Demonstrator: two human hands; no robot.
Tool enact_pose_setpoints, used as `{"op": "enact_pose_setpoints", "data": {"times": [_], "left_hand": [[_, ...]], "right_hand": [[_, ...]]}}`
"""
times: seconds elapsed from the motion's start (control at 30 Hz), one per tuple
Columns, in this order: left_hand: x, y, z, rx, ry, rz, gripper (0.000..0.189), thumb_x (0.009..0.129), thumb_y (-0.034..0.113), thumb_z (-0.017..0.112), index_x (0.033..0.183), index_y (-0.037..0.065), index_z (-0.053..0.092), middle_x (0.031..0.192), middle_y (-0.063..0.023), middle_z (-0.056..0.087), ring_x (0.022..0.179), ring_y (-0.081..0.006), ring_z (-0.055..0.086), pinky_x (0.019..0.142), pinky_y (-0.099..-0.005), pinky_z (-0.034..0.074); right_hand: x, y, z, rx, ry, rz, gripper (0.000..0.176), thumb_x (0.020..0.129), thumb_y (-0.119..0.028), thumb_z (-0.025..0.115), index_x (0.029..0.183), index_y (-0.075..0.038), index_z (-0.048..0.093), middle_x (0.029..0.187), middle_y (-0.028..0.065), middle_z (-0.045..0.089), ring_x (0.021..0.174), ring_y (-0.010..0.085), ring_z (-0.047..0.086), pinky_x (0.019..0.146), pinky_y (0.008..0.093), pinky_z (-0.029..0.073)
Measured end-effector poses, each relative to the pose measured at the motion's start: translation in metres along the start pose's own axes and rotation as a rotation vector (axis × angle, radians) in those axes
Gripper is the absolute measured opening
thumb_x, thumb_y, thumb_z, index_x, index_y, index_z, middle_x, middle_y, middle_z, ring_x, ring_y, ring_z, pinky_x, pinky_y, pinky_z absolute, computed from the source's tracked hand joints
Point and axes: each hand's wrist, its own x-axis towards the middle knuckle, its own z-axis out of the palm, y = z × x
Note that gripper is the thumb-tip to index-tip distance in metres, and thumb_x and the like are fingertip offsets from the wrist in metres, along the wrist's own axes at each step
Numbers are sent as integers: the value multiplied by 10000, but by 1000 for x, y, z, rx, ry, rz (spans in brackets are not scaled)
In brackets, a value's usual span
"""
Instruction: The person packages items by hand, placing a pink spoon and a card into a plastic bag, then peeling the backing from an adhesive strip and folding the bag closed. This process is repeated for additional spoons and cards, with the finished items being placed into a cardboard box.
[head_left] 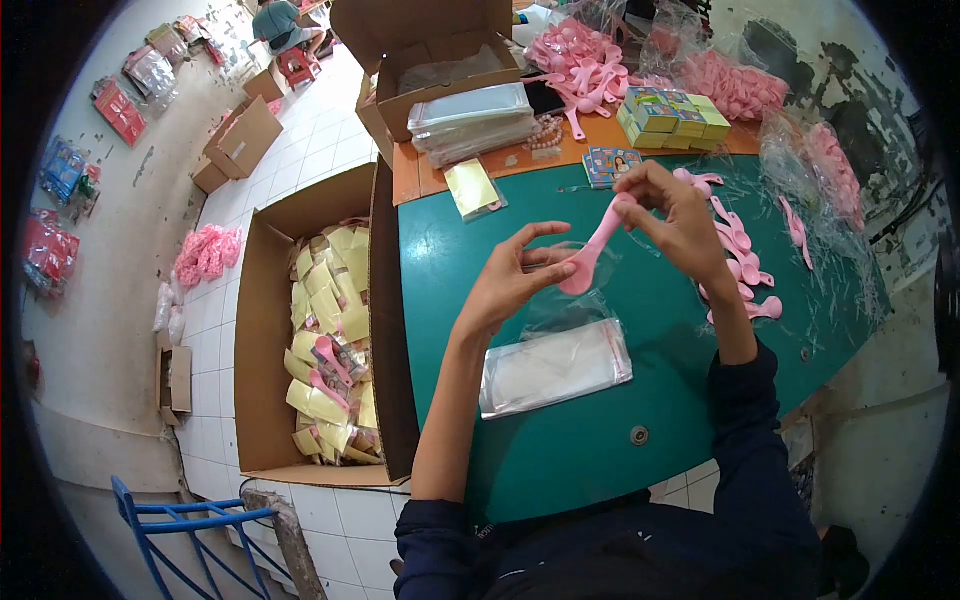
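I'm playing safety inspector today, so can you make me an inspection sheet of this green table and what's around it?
Surface: green tabletop, with a round fitting near the person's side.
Job's things: pink spoon in hand; stack of clear bags lying flat nearby.
Clutter: loose pink spoons and plastic scraps on the right.
Hands: right hand pinches the spoon's handle end; left hand is at its bowl end, grip unclear.
Cables: what look like dark cords by the right wall.
Surroundings: cardboard box of yellow-card packets left of the table; another person in the background.
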Motion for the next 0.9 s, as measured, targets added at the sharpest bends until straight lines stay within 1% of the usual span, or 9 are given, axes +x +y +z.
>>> {"op": "enact_pose_setpoints", "data": {"times": [0.17,0.33,0.4,0.47,0.53,0.6,0.67,0.77,0.9], "left_hand": [[1,2,9,-109,48,114,446,896,275,580,1238,4,488,998,-102,649,910,-147,608,832,-283,475],[-3,4,-9,70,-65,-5,342,951,271,480,1079,-19,607,946,-85,657,851,-127,610,786,-261,489],[-4,4,-10,5,-45,35,327,959,248,464,1041,-21,631,937,-84,660,829,-118,613,766,-253,493],[-3,3,-14,-31,1,82,328,967,239,445,1053,-22,624,948,-95,662,815,-121,626,742,-254,504],[-5,11,-17,-30,44,156,348,964,266,445,1081,-20,604,967,-121,662,839,-143,640,753,-270,516],[-10,18,-21,-37,63,210,360,962,281,444,1094,-18,594,983,-136,661,857,-157,649,761,-280,523],[-14,24,-27,-54,45,245,360,963,283,440,1093,-16,592,997,-142,659,869,-163,652,766,-285,525],[-18,29,-31,-36,63,247,363,967,291,428,1100,-6,589,991,-142,660,860,-169,655,759,-292,527],[-17,26,-36,-31,87,218,361,969,291,424,1110,0,583,980,-147,660,874,-174,654,750,-298,532]], "right_hand": [[-4,-6,14,73,-72,41,146,835,-95,631,893,-2,534,768,74,635,649,104,608,593,230,476],[-6,-2,22,147,21,28,168,866,-138,605,961,-12,548,796,72,650,710,100,618,630,259,483],[0,4,25,-3,-76,-279,212,885,-195,580,966,1,581,808,88,656,763,130,626,670,286,482],[13,14,22,109,-105,-317,278,896,-252,555,946,16,613,830,110,660,806,172,630,703,310,479],[47,38,1,489,-55,-87,360,900,-309,531,899,32,645,864,138,663,840,225,629,729,329,472],[93,115,-38,-492,237,-38,449,848,-399,571,821,42,655,871,165,658,789,305,622,737,334,465],[118,170,-61,-790,-101,486,484,775,-461,632,865,13,664,942,184,638,855,334,595,794,365,447],[108,247,-59,-906,-56,-54,415,707,-351,699,938,-12,633,1009,204,596,910,326,573,743,389,445],[96,204,-54,-918,111,36,338,655,-206,731,908,-33,589,911,176,579,894,328,553,781,403,442]]}}
